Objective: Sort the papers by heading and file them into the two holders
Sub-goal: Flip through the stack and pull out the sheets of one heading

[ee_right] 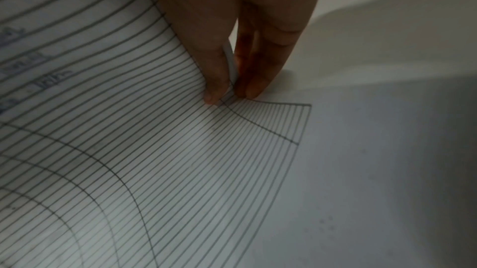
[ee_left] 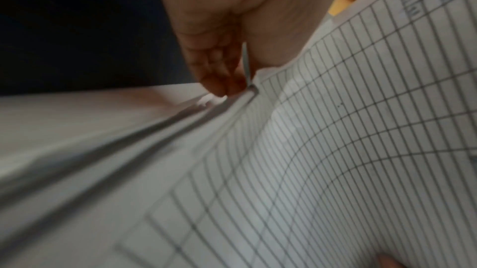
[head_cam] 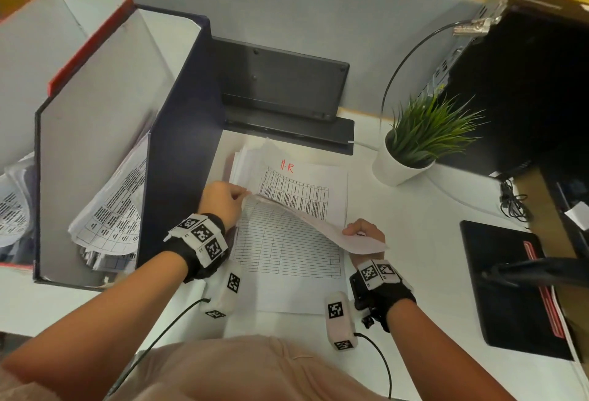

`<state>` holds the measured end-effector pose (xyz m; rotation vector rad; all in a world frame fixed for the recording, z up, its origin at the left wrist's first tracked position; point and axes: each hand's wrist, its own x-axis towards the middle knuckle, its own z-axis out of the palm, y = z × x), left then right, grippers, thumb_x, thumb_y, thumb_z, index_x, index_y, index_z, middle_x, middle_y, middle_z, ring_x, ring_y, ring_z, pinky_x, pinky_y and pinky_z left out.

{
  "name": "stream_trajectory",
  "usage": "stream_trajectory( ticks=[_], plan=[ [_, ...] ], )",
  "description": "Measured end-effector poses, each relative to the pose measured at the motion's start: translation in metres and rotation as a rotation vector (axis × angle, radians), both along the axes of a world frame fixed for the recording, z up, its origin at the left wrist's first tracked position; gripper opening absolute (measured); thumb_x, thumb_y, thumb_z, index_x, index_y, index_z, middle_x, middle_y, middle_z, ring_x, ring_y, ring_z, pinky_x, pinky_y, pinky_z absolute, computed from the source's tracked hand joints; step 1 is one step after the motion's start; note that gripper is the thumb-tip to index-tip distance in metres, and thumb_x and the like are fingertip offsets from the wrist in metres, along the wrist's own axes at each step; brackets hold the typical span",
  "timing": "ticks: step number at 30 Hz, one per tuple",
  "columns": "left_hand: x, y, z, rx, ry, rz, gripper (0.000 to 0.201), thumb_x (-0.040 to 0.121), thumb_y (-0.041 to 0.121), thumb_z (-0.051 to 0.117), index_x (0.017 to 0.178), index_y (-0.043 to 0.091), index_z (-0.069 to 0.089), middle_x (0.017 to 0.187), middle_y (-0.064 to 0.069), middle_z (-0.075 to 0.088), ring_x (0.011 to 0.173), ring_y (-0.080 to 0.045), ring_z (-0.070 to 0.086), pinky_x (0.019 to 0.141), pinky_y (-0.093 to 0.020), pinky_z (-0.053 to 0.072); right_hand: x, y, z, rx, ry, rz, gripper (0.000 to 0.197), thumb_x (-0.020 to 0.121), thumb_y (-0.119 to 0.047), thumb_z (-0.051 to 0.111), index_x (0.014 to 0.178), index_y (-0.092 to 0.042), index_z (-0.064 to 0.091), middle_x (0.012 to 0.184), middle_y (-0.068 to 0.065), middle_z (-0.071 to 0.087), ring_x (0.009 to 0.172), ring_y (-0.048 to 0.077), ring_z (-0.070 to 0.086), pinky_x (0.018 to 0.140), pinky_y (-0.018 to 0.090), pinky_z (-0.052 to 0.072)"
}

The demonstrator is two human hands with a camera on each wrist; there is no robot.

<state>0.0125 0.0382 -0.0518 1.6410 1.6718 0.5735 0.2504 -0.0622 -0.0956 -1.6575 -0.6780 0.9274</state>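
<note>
A lined table sheet is bent up off the paper stack in the middle of the desk. My left hand pinches its far left corner. My right hand pinches its right edge. Under it lies a printed sheet headed "H.R" in red. The left wrist view shows my left hand pinching the gridded sheet. The right wrist view has my right hand with thumb and fingers nipping the sheet. At left stand a navy holder and a red-edged holder, both with papers inside.
A black stand leans against the partition behind the stack. A potted plant stands to the right, with a black computer case beyond it. A black pad lies at the right front. Cables run from both wrists.
</note>
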Motion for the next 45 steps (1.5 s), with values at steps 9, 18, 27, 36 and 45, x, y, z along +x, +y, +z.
stream_trajectory(
  ticks=[9, 18, 27, 36, 45],
  plan=[
    [0.006, -0.013, 0.003, -0.135, -0.567, 0.156, 0.018, 0.093, 0.004, 0.049, 0.086, 0.015, 0.061, 0.093, 0.000, 0.066, 0.092, -0.019, 0.062, 0.085, -0.034, 0.051, -0.001, -0.002, 0.003, -0.100, -0.149, -0.024, 0.043, 0.072, 0.017, 0.065, 0.049, -0.011, 0.042, 0.061, 0.005, 0.049, 0.049, 0.002, 0.049, 0.048, 0.006, 0.038],
    [0.013, -0.014, 0.011, -0.253, -0.715, 0.127, 0.033, 0.084, -0.014, 0.030, 0.067, 0.005, 0.051, 0.083, -0.015, 0.064, 0.082, -0.026, 0.059, 0.079, -0.033, 0.047, -0.006, -0.001, 0.015, -0.181, -0.148, -0.009, 0.042, 0.068, -0.006, 0.081, 0.102, -0.009, 0.058, 0.096, 0.006, 0.064, 0.079, 0.012, 0.057, 0.067, 0.010, 0.041],
    [0.003, 0.011, 0.008, -0.262, -0.174, 0.201, 0.016, 0.086, 0.014, 0.057, 0.076, 0.004, 0.063, 0.079, -0.010, 0.062, 0.078, -0.024, 0.058, 0.072, -0.030, 0.047, 0.001, -0.011, 0.010, -0.129, -0.097, 0.004, 0.036, 0.076, 0.019, 0.054, 0.056, -0.011, 0.056, 0.059, 0.009, 0.052, 0.058, 0.011, 0.052, 0.044, 0.003, 0.033],
    [0.003, 0.019, 0.010, -0.363, 0.069, 0.059, 0.040, 0.068, 0.025, 0.082, 0.090, -0.006, 0.068, 0.088, -0.015, 0.069, 0.080, -0.026, 0.067, 0.051, -0.023, 0.047, -0.004, -0.009, 0.016, -0.088, -0.046, 0.043, 0.025, 0.076, 0.023, 0.051, 0.069, 0.000, 0.057, 0.058, 0.006, 0.044, 0.043, -0.005, 0.046, 0.042, 0.003, 0.033],
    [0.002, 0.007, 0.006, -0.064, -0.051, -0.081, 0.015, 0.086, 0.011, 0.064, 0.097, 0.004, 0.072, 0.094, -0.011, 0.070, 0.090, -0.025, 0.065, 0.086, -0.038, 0.053, 0.002, -0.004, 0.002, -0.087, 0.078, -0.039, 0.060, 0.068, 0.029, 0.044, 0.031, -0.018, 0.053, 0.035, -0.012, 0.049, 0.035, -0.003, 0.041, 0.041, 0.010, 0.034]
  ],
)
